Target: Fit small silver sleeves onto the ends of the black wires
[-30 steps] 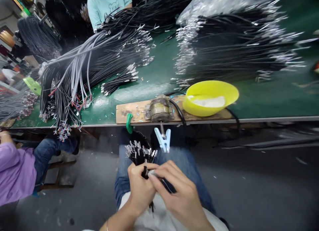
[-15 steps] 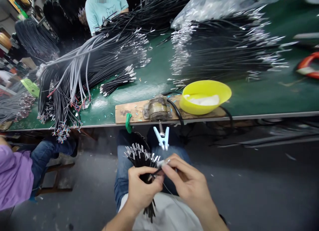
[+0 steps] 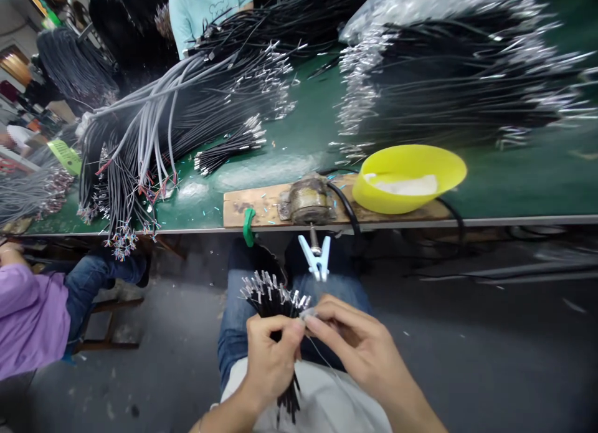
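A bundle of black cables [image 3: 271,299] with stripped, silvery ends stands over my lap, wrapped by my left hand [image 3: 275,352]. The lower cable ends poke out beneath that hand. My right hand [image 3: 350,339] pinches a small silvery-white end beside the left thumb and forefinger; its exact form is too small to tell. A thin pale wire hangs down from between the hands. Just beyond them, a light-blue clip [image 3: 316,258] is fixed on the shaft of a small motor [image 3: 309,199].
The motor sits on a wooden board [image 3: 236,210] with a green clamp [image 3: 249,227] and a yellow bowl [image 3: 411,199] of white material. Cable piles [image 3: 448,90] cover the green table [image 3: 299,165]. People sit across it and at left.
My left thumb and forefinger have closed in against the right fingertips; the black piece between the hands no longer shows. The view has shifted, moving the table things rightward.
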`<state>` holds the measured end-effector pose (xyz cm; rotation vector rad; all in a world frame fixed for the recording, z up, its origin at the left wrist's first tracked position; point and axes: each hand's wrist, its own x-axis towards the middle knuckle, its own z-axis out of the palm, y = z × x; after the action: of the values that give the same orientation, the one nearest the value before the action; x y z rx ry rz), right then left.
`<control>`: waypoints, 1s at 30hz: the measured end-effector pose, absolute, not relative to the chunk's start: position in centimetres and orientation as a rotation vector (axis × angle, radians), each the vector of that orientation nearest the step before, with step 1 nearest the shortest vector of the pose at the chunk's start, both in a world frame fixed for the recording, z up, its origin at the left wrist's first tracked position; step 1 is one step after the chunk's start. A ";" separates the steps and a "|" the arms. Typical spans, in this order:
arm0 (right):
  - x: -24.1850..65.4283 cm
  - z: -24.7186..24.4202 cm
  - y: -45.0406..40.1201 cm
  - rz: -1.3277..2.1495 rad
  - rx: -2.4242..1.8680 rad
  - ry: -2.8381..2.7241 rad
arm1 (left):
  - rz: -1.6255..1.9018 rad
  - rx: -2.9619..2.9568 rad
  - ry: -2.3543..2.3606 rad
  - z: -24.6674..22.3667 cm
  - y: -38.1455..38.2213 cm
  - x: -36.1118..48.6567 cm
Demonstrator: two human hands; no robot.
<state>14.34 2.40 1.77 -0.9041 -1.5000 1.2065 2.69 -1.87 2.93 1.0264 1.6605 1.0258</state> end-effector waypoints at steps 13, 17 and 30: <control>11.2 0.8 0.8 1.448 -0.844 -0.920 | 1.140 0.773 1.546 4.1 -0.8 3.0; 11.6 0.4 1.0 1.613 -0.798 -0.813 | 1.158 0.898 1.508 3.9 -0.8 2.9; 13.3 -0.1 1.6 1.516 -0.951 -1.000 | 0.970 1.033 1.603 4.0 -0.8 2.4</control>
<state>13.30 1.56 -0.11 -0.9511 -1.0001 1.5161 2.36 -0.79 3.98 1.0327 1.6025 0.9701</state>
